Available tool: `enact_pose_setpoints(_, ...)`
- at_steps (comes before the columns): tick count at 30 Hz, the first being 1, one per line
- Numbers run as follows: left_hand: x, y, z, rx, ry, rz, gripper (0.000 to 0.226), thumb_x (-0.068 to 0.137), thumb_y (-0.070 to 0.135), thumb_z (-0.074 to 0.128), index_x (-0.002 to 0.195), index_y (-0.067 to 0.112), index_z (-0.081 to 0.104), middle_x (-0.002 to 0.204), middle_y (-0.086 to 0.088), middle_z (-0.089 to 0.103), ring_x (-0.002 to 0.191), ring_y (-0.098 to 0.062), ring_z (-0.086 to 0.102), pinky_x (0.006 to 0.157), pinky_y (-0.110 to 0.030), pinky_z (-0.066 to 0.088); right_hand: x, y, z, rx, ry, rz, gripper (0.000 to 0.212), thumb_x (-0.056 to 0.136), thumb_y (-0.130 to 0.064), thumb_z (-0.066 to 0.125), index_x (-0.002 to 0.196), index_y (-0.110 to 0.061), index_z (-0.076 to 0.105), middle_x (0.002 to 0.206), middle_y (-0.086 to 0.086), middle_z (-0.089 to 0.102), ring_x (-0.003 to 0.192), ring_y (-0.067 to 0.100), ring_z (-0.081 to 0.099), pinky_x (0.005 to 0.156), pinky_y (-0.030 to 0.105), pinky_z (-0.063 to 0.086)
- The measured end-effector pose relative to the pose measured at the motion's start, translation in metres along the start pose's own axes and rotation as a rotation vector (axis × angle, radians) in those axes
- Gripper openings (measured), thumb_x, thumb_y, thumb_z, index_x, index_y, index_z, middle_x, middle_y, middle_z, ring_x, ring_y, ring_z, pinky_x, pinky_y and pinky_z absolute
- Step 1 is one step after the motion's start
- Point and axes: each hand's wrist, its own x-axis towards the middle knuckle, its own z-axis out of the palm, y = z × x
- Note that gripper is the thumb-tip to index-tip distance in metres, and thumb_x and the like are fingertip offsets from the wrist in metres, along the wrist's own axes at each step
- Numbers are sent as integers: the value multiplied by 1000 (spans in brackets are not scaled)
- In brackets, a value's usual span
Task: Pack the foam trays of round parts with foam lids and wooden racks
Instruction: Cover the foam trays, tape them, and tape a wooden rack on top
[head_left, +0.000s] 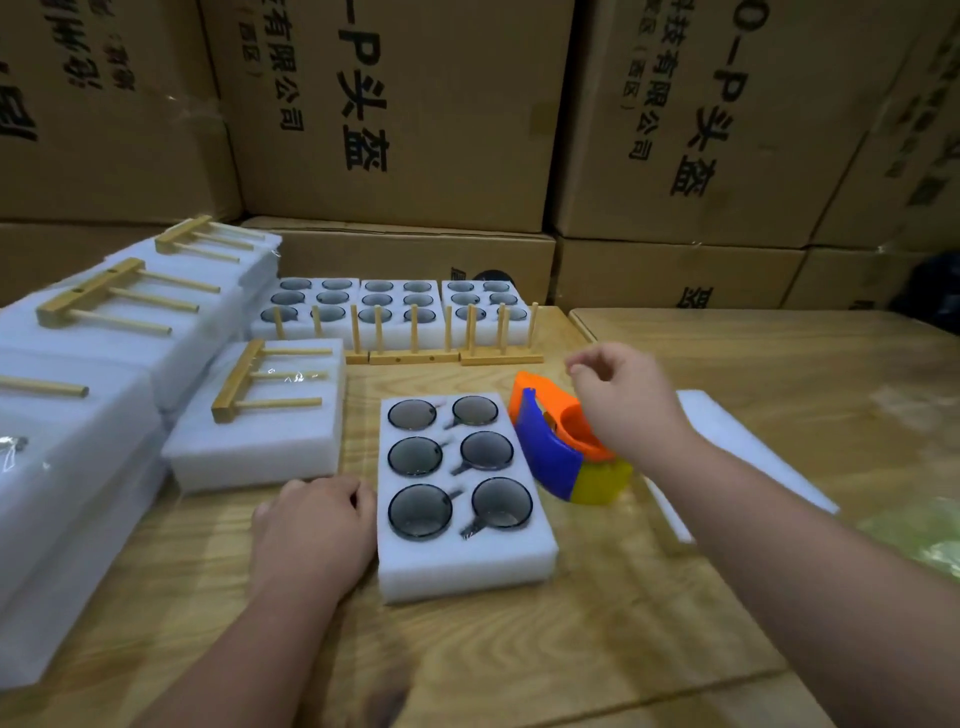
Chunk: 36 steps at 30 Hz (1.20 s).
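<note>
Head view: open foam tray (464, 564) of six round parts (420, 511) lies flat on wooden table (649, 623), centre. Left hand (311, 530) rests against tray's left edge, fingers curled, gripping nothing. Right hand (623, 400) hovers above tape dispenser (563, 449), fingers loosely curled, empty. Wooden rack (267, 380) lies on closed pack (260, 447), left of tray. Foam lid (743, 447) lies far right.
</note>
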Motion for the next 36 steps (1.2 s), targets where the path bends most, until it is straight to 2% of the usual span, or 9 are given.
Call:
enact_pose_setpoints(2,-1,1,-1,-3,2,-4,40,100,39,30,77,25,59,81,8,66,87,-20,47,81,-37,41,23,27,-31,-116,109,88,15,94,-23,57,102,-28,69,98,-5,72,92,20,66,72,28,46)
enact_pose_setpoints(4,0,1,-2,-15,2,-11,40,100,39,30,77,25,58,81,8,65,87,-19,46,83,-37,42,42,57,-58,-331,119,297,40,92,-30,61,129,-15,63,123,12,67,111,33,62,86,36,51)
enact_pose_setpoints(8,-1,0,-2,-27,11,-11,39,100,40,30,76,26,58,82,9,66,86,-18,46,83,-37,42,53,97,-93,-610,-214,717,87,85,-59,73,149,-8,44,153,17,45,135,39,47,105,46,43)
enact_pose_setpoints(12,-2,2,-1,-30,29,-8,40,99,39,31,71,25,56,73,9,61,83,-19,48,80,-37,41,53,109,-100,-570,-364,785,96,80,-62,77,152,-7,42,155,13,44,136,34,47,103,42,38)
enact_pose_setpoints(18,-2,2,-1,-43,22,-14,38,99,36,32,68,25,52,70,10,57,82,-19,47,83,-37,40,56,95,-101,-666,-184,662,79,69,-47,92,122,1,58,89,9,58,75,25,55,70,36,45)
enact_pose_setpoints(22,-2,3,-1,-49,20,-13,37,99,37,32,72,24,53,72,10,56,84,-18,46,84,-37,39,65,65,-113,-754,-118,484,64,82,-32,84,130,1,59,120,19,64,103,36,61,85,39,52)
enact_pose_setpoints(24,-2,3,-2,-37,21,-14,37,99,37,32,74,24,56,73,9,58,85,-19,47,83,-37,38,71,39,-123,-757,-76,381,50,85,-26,81,125,0,66,113,19,66,107,38,62,89,41,53)
enact_pose_setpoints(30,-2,4,-2,-31,17,-12,37,99,38,33,73,23,55,71,9,55,84,-19,45,81,-36,35,71,-36,-140,-225,33,205,20,91,-31,74,103,-15,70,98,9,69,88,32,67,83,46,55)
enact_pose_setpoints(36,-2,4,-3,-38,26,-20,37,99,39,33,69,23,49,67,8,50,82,-19,43,81,-36,36,39,-66,-85,134,-168,195,9,95,-23,70,93,-14,73,81,7,79,64,19,75,59,32,58)
